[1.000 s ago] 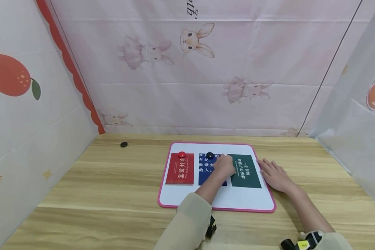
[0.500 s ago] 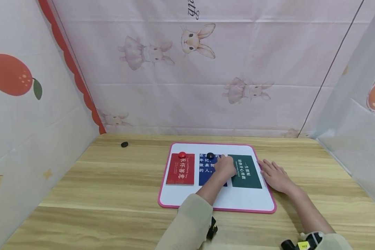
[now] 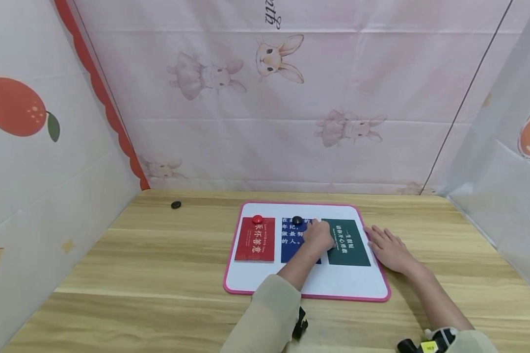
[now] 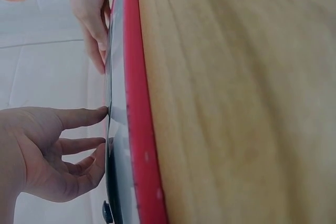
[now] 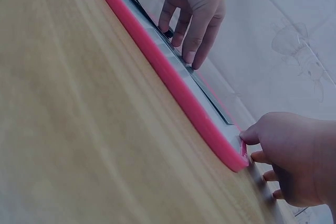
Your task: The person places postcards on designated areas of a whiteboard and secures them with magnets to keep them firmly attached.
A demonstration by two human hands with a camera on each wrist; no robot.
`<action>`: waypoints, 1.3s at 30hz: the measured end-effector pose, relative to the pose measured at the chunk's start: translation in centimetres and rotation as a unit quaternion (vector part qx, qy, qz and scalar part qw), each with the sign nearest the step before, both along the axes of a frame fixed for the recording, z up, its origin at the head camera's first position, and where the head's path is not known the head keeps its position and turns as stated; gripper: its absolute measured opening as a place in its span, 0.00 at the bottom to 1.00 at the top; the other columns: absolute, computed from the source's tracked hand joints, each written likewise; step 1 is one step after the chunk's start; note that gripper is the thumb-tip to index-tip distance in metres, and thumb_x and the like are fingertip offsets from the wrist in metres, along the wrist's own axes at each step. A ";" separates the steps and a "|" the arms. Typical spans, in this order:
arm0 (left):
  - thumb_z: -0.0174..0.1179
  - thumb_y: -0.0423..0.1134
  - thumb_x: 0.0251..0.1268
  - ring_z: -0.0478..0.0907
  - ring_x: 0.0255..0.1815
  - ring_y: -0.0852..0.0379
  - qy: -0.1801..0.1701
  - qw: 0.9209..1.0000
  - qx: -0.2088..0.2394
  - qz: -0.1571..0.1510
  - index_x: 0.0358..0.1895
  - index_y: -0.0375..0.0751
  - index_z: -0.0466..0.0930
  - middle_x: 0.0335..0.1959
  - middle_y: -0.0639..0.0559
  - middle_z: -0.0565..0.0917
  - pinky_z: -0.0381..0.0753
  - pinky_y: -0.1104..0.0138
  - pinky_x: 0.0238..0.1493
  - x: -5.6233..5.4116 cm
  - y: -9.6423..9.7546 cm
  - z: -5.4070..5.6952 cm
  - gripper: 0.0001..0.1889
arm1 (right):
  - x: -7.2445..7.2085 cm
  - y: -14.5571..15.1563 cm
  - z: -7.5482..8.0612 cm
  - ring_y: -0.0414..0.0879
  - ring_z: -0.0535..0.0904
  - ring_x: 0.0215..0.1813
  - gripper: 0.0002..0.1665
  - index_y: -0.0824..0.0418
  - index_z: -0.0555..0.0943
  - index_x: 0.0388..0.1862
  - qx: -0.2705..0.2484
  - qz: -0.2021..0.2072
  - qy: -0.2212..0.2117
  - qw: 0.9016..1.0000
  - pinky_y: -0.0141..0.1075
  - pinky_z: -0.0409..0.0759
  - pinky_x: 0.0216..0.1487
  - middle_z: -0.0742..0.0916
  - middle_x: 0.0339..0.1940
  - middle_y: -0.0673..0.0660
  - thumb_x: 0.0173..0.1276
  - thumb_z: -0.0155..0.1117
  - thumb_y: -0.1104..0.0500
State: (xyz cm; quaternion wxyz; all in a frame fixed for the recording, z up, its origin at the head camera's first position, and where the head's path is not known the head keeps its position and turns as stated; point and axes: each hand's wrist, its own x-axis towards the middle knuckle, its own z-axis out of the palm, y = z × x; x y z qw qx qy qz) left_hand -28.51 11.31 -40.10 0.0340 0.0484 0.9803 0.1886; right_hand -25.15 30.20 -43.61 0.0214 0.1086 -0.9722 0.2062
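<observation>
A pink-rimmed whiteboard (image 3: 269,280) bears three cards side by side: a red card (image 3: 246,242), a dark blue card (image 3: 290,252) and a green card (image 3: 355,250). A red round magnet (image 3: 257,219) sits on the red card's top, and a black round magnet (image 3: 297,220) on the blue card's top. My left hand (image 3: 319,236) covers part of the blue card; its bent fingers and thumb touch the cards near the blue-green border. My right hand (image 3: 388,249) rests at the board's right edge, fingers spread on the table and thumb against the pink rim (image 5: 244,153).
A loose black disc (image 3: 175,205) lies at the table's back left. The wooden table (image 3: 128,274) meets printed cloth walls (image 3: 229,152) at the back and on both sides. Camera straps (image 3: 428,343) circle the wrists.
</observation>
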 end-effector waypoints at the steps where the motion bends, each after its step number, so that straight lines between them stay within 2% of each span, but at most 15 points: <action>1: 0.72 0.44 0.44 0.68 0.52 0.51 0.001 1.000 0.000 -0.001 0.49 0.43 0.81 0.46 0.48 0.73 0.73 0.59 0.47 0.0 0.0 0.0 0.24 | 0.0 0.0 0.0 0.73 0.43 0.66 0.31 0.67 0.56 0.69 0.000 0.000 0.000 1.000 0.67 0.38 0.59 0.57 0.68 0.73 0.73 0.43 0.54; 6: 0.71 0.44 0.46 0.71 0.46 0.52 0.014 1.000 0.001 -0.019 0.50 0.44 0.80 0.42 0.48 0.73 0.74 0.59 0.45 0.0 -0.3 0.1 0.24 | 0.2 -0.1 -0.1 0.74 0.44 0.66 0.30 0.68 0.57 0.69 -0.003 0.002 0.002 1.000 0.67 0.39 0.58 0.57 0.67 0.73 0.73 0.43 0.55; 11: 0.69 0.45 0.50 0.72 0.36 0.57 0.033 0.998 0.007 -0.048 0.51 0.46 0.78 0.36 0.51 0.74 0.75 0.64 0.35 -0.1 -1.2 0.8 0.23 | 0.4 -0.2 0.0 0.74 0.45 0.65 0.29 0.68 0.58 0.68 -0.003 0.001 0.004 1.000 0.67 0.40 0.58 0.58 0.67 0.74 0.73 0.44 0.55; 13: 0.68 0.46 0.51 0.73 0.36 0.57 0.041 0.997 0.013 -0.058 0.52 0.47 0.77 0.38 0.52 0.75 0.74 0.66 0.32 -0.2 -1.8 1.3 0.22 | 0.4 -0.2 0.0 0.74 0.45 0.65 0.30 0.68 0.58 0.68 -0.001 0.001 0.003 1.000 0.67 0.40 0.58 0.58 0.67 0.73 0.73 0.44 0.55; 16: 0.67 0.46 0.53 0.74 0.42 0.56 0.051 0.996 0.024 -0.066 0.55 0.48 0.76 0.44 0.51 0.76 0.75 0.66 0.36 -0.5 -3.0 2.1 0.24 | 0.4 -0.2 0.1 0.74 0.45 0.65 0.30 0.68 0.58 0.69 0.001 0.002 0.002 1.000 0.67 0.40 0.59 0.58 0.67 0.73 0.73 0.44 0.54; 20: 0.66 0.45 0.54 0.72 0.49 0.54 0.065 0.995 0.039 -0.069 0.56 0.48 0.75 0.50 0.51 0.76 0.75 0.62 0.42 -1.2 -5.1 3.1 0.24 | 0.4 -0.3 0.2 0.74 0.44 0.65 0.30 0.67 0.57 0.69 -0.001 0.000 0.000 1.000 0.67 0.40 0.59 0.58 0.67 0.73 0.73 0.43 0.53; 23: 0.66 0.43 0.55 0.72 0.51 0.53 0.073 0.994 0.040 -0.075 0.57 0.46 0.75 0.51 0.50 0.76 0.75 0.61 0.45 -1.8 -7.1 3.8 0.24 | 0.3 -0.3 0.2 0.74 0.44 0.65 0.30 0.67 0.58 0.69 -0.002 0.001 0.000 1.000 0.67 0.39 0.59 0.58 0.67 0.73 0.73 0.43 0.54; 25: 0.67 0.45 0.53 0.71 0.51 0.53 0.085 0.993 0.032 -0.081 0.57 0.46 0.74 0.51 0.49 0.76 0.75 0.62 0.45 -2.4 -8.6 4.0 0.26 | 0.2 -0.3 0.3 0.74 0.44 0.65 0.30 0.68 0.58 0.69 -0.002 0.002 0.000 1.000 0.67 0.39 0.59 0.58 0.67 0.73 0.73 0.44 0.54; 31: 0.66 0.48 0.53 0.65 0.59 0.48 0.086 0.993 -0.008 -0.083 0.62 0.42 0.70 0.59 0.44 0.70 0.71 0.58 0.51 -3.0 -12.8 5.2 0.32 | 0.2 -0.2 0.5 0.74 0.44 0.66 0.31 0.68 0.57 0.69 0.001 0.002 0.000 1.000 0.66 0.39 0.59 0.57 0.67 0.73 0.73 0.43 0.53; 32: 0.65 0.47 0.55 0.63 0.61 0.47 0.074 0.994 -0.009 -0.077 0.63 0.41 0.68 0.60 0.43 0.68 0.70 0.56 0.53 -2.8 -13.5 5.7 0.32 | 0.2 -0.2 0.5 0.74 0.44 0.66 0.31 0.68 0.57 0.69 0.001 0.002 -0.001 1.000 0.66 0.39 0.59 0.57 0.67 0.73 0.73 0.43 0.53; 35: 0.64 0.48 0.57 0.60 0.63 0.44 0.076 0.995 -0.011 -0.062 0.64 0.39 0.67 0.61 0.40 0.67 0.65 0.49 0.57 -3.5 -15.5 5.8 0.32 | 0.3 -0.1 0.5 0.74 0.44 0.66 0.30 0.68 0.57 0.69 0.002 0.002 -0.001 1.000 0.66 0.39 0.59 0.57 0.67 0.73 0.73 0.43 0.54; 39: 0.63 0.48 0.58 0.59 0.63 0.40 0.072 0.997 -0.013 -0.027 0.63 0.38 0.67 0.60 0.37 0.67 0.58 0.44 0.59 -4.6 -18.2 6.0 0.31 | 0.3 -0.2 0.5 0.74 0.43 0.66 0.31 0.68 0.57 0.69 -0.001 0.002 -0.004 1.000 0.67 0.39 0.59 0.57 0.67 0.73 0.73 0.44 0.54</action>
